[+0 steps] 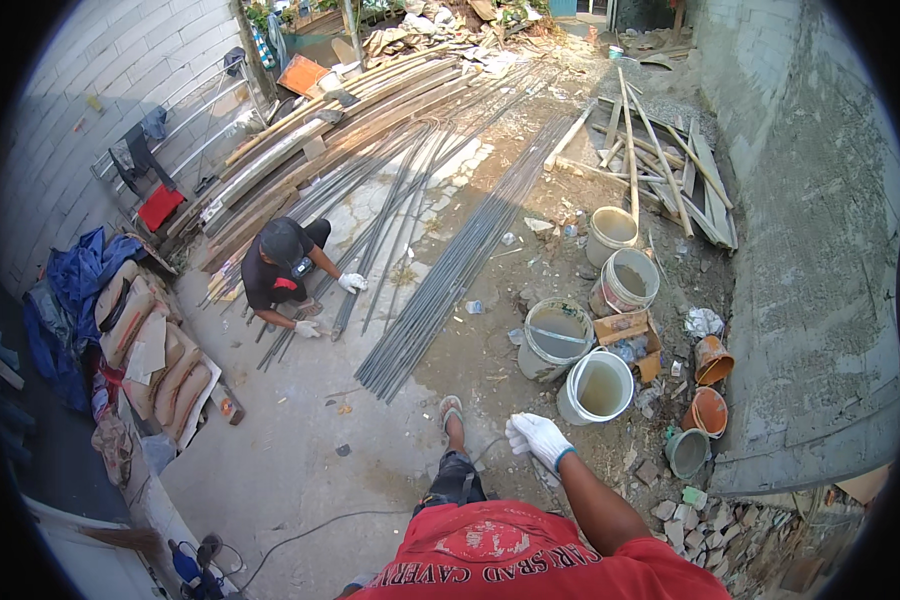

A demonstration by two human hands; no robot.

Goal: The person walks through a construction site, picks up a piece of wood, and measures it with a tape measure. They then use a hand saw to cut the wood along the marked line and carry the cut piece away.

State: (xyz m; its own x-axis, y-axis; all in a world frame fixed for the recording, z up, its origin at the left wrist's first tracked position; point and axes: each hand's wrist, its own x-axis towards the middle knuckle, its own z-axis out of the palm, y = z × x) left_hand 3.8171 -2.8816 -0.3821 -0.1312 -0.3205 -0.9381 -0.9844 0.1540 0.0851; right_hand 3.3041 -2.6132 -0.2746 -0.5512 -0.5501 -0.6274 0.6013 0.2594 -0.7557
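Note:
My right hand (538, 440), in a white knit glove with a blue cuff, is out over the ground in front of me. Its fingers are curled in, and nothing shows sticking out of them. Nearest to it is a white bucket (598, 387) of murky water, just beyond and apart from the hand. My left hand is out of view. Ahead on the concrete lies a long bundle of thin steel bars (450, 290). To its left a co-worker (282, 265) in a dark cap and white gloves crouches beside more steel bars (355, 285), hands low near their ends.
More buckets (557, 338) stand to the right, with a cardboard box (630, 340) among them. Planks and bamboo poles (625, 150) lie farther off. Stacked sacks (160, 350) and a blue tarp (70, 300) are at left. A cable (315, 525) crosses the floor; rubble (710, 530) lies near right.

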